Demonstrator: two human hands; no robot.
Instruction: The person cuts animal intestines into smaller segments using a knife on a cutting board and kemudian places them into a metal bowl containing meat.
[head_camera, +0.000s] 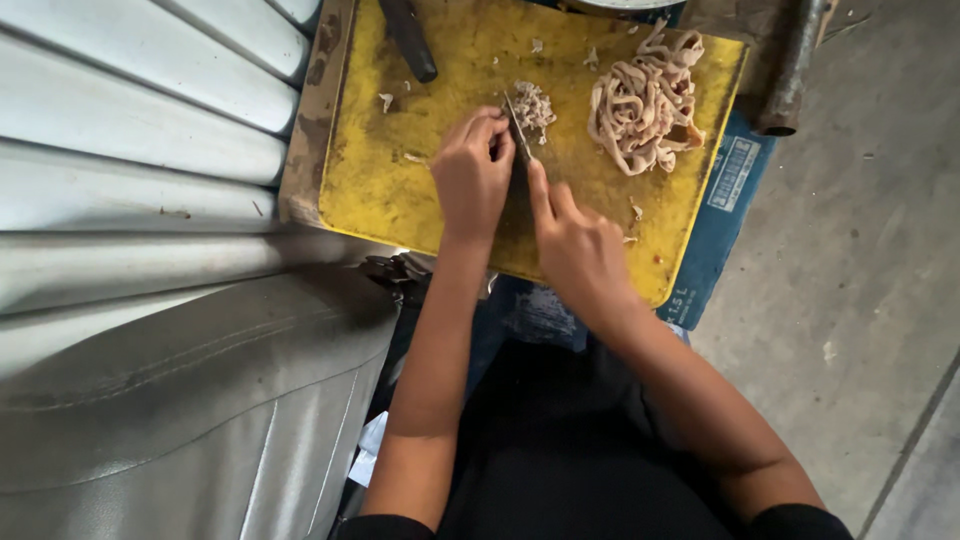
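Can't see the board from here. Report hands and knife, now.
Left hand pins meat against blade. Right hand grips knife, forefinger along spine. Chopped bits beside blade, uncut pile to the right. Nothing blocking.

thin knife (517, 128) upright beside pale, perhaps chopped, bits (534, 105).

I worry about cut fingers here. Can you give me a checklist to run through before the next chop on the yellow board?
1. Knife gripped: the right hand holds it, forefinger along the spine. Ok.
2. Left hand fingertips curled back: they sit bunched right beside the blade; how far they curl, cannot tell.
3. Chopped bits gathered by the blade: a small heap lies just past the tip. Ok.
4. Uncut pale strips out of the way: piled apart at the board's right side. Ok.
5. Yellow board steady: it overhangs a blue box; cannot tell.
6. Dark tool on the board's far edge: apart from both hands. Ok.
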